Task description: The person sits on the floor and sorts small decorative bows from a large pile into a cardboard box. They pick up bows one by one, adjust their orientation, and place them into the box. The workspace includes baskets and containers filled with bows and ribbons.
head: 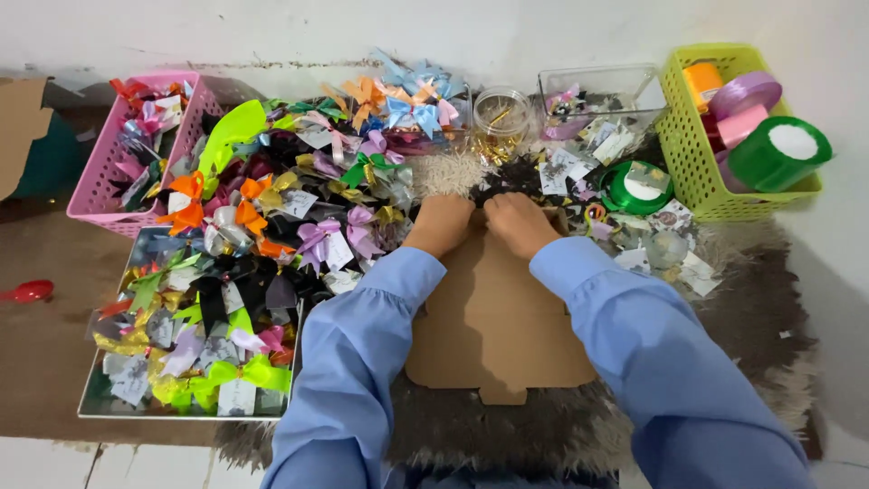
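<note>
My left hand [441,222] and my right hand [519,222] rest side by side at the far edge of a brown cardboard sheet [493,317] that lies on a grey furry mat [507,426]. Both hands are curled with fingers tucked under, at a small dark item [507,174] just beyond the cardboard; what they pinch is hidden. Both arms wear light blue sleeves. A large heap of coloured ribbon bows [272,217] lies directly left of my left hand.
A shallow tray [90,403] at the left holds more bows. Behind it stands a pink basket [95,186]. At the right a green basket [692,163] holds ribbon rolls, with a green ribbon roll [638,187], a clear box [597,91] and a small jar [501,118] nearby.
</note>
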